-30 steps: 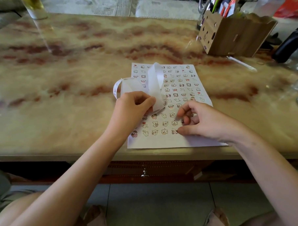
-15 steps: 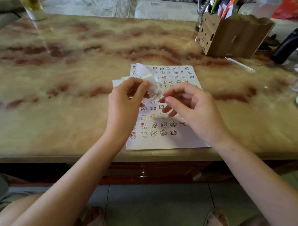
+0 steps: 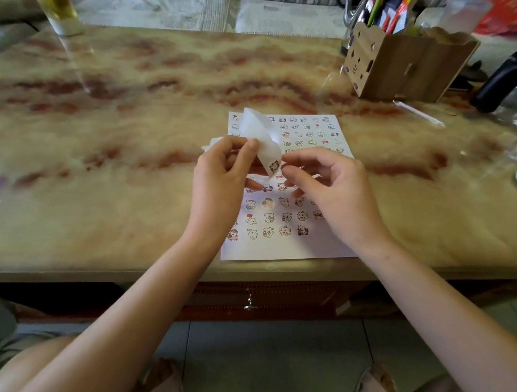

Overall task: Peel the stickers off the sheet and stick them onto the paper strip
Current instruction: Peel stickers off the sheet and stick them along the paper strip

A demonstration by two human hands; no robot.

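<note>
A white sticker sheet [image 3: 286, 246] with rows of small cartoon stickers lies flat on the marble table, near its front edge. My left hand [image 3: 221, 182] pinches a white paper strip [image 3: 259, 130] and holds it up above the sheet. The strip loops up and hangs down to the right. One small sticker [image 3: 274, 166] sits on the strip's lower end. My right hand [image 3: 331, 189] has curled fingers, and its thumb and forefinger pinch that end of the strip right beside the sticker. Both hands hide the middle rows of the sheet.
A wooden pen holder [image 3: 408, 67] full of pens stands at the back right. A black object [image 3: 501, 81] and a clear wrapper [image 3: 418, 114] lie near it. A glass of yellow liquid [image 3: 61, 14] stands far left. The table's front edge [image 3: 106, 272] is close to me.
My right hand left the sheet with a sticker and rose to the strip's end, where the sticker now sits. My left hand lifted the strip off the sheet.
</note>
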